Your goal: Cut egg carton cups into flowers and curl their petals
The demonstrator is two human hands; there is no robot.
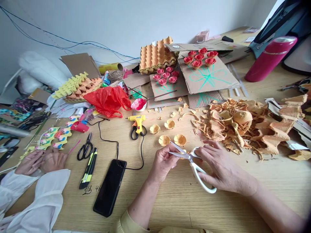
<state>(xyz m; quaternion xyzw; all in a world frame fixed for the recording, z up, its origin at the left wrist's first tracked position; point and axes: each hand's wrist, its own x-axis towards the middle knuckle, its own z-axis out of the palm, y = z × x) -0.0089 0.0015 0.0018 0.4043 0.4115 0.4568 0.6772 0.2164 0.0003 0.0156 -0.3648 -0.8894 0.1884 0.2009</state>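
The right hand [217,166] grips open scissors [189,156]; the left hand [165,163] pinches a carton piece [185,151]. Carton cups [180,140] stand just beyond.

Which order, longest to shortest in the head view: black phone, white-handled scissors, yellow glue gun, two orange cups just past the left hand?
1. White-handled scissors, partly covered by the hand
2. Black phone
3. Yellow glue gun
4. Orange cups: too alike to rank
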